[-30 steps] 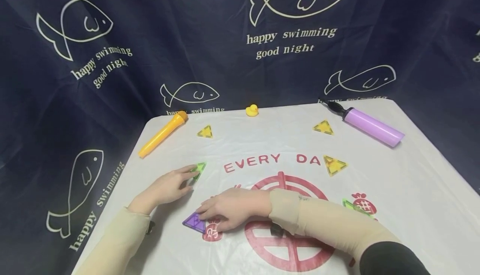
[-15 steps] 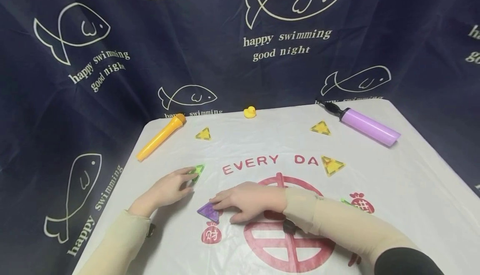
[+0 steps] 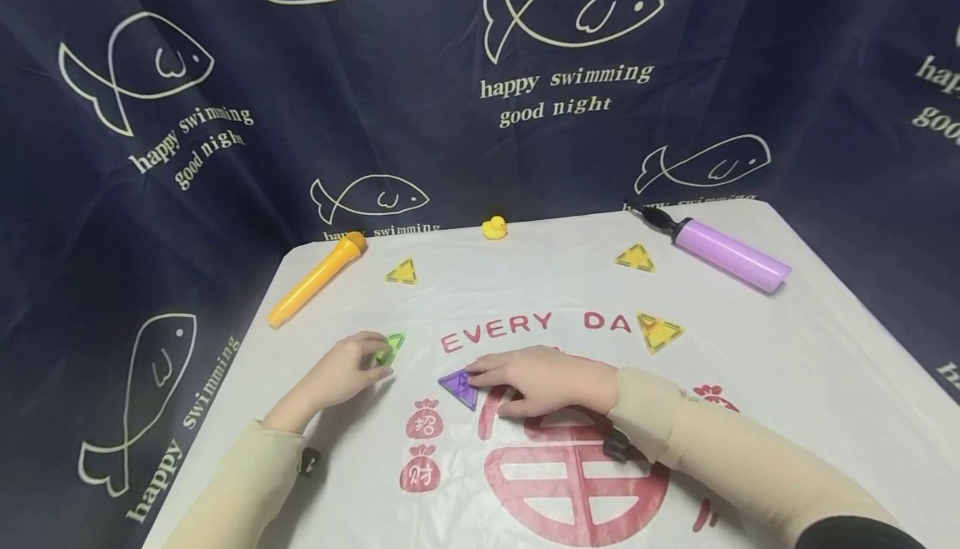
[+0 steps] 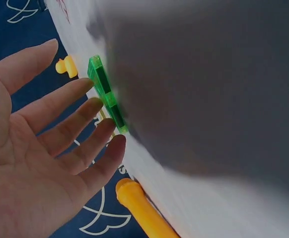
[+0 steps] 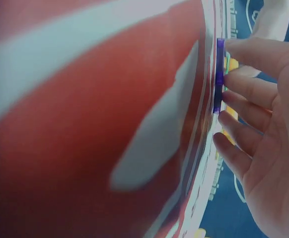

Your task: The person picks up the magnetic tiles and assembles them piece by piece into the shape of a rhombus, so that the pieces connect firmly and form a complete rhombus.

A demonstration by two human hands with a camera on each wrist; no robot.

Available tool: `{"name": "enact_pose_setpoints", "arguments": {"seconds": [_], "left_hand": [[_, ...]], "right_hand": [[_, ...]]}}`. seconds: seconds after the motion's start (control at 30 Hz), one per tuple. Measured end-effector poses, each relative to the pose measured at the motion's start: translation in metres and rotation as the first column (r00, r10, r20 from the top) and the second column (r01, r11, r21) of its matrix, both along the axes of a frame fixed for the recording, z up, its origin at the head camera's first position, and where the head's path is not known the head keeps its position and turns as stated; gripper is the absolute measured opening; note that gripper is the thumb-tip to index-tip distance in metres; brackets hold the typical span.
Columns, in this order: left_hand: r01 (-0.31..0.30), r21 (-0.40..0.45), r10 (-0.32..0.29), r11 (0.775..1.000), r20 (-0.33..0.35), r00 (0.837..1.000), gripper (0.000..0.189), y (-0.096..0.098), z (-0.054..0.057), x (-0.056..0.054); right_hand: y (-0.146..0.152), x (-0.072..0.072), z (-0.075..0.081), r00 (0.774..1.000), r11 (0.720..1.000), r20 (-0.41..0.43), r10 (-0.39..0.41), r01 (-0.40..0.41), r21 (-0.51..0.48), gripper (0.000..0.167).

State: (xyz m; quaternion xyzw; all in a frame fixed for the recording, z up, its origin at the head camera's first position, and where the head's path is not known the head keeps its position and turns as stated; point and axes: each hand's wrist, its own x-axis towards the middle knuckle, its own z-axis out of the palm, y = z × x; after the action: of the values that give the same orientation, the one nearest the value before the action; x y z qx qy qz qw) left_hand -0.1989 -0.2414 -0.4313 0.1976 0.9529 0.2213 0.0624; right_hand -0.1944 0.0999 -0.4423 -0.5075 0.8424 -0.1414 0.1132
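A green triangular magnetic tile (image 3: pixel 392 350) lies flat on the white tablecloth at the left. Fingertips of my left hand (image 3: pixel 343 374) rest on it, the fingers loosely extended and the thumb apart in the left wrist view, where the tile (image 4: pixel 105 91) is seen edge-on. To its right is a purple triangular magnetic tile (image 3: pixel 459 386) beside the red print. My right hand (image 3: pixel 536 380) presses its fingertips on that tile's right side, palm down. The right wrist view has the purple tile (image 5: pixel 219 74) edge-on under outstretched fingers.
Yellow triangular tiles lie at the back left (image 3: pixel 402 272), back right (image 3: pixel 636 257) and right (image 3: pixel 660 331). A toy microphone (image 3: pixel 317 280), a rubber duck (image 3: pixel 494 227) and a purple hand pump (image 3: pixel 731 256) line the far side. A dark fish-print curtain (image 3: pixel 450 99) hangs behind.
My right hand has slid the purple tile right and away from me, toward the lettering. The left hand stays at the green tile. The head view has shifted slightly.
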Motion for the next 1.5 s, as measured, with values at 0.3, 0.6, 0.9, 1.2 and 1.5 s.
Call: {"name": "enact_pose_setpoints", "arguments": {"seconds": [0.3,0.6,0.9,1.2,1.5], "left_hand": [[-0.155,0.000,0.154,0.988,-0.015,0.988,0.055,-0.001,-0.009,-0.007],[-0.225,-0.014,0.225,0.974,0.018,0.974,0.061,-0.001,-0.012,-0.013],[-0.271,-0.005,0.271,0.962,0.052,0.961,0.060,-0.003,-0.008,-0.012],[-0.286,0.011,0.285,0.958,0.062,0.957,0.060,-0.004,-0.010,-0.013],[-0.324,0.024,0.322,0.946,0.072,0.944,0.060,0.004,-0.006,-0.012]], "right_hand": [[0.026,-0.002,0.001,0.992,0.993,-0.056,-0.115,0.113,-0.030,0.056],[0.046,-0.006,0.001,0.952,0.957,-0.096,-0.289,0.288,-0.030,0.051],[0.052,-0.007,-0.002,0.928,0.934,-0.111,-0.356,0.352,-0.062,0.048],[0.047,-0.014,0.000,0.901,0.900,-0.038,-0.432,0.429,-0.077,0.040],[0.039,-0.027,0.001,0.899,0.897,-0.017,-0.437,0.435,-0.075,0.049]]}}
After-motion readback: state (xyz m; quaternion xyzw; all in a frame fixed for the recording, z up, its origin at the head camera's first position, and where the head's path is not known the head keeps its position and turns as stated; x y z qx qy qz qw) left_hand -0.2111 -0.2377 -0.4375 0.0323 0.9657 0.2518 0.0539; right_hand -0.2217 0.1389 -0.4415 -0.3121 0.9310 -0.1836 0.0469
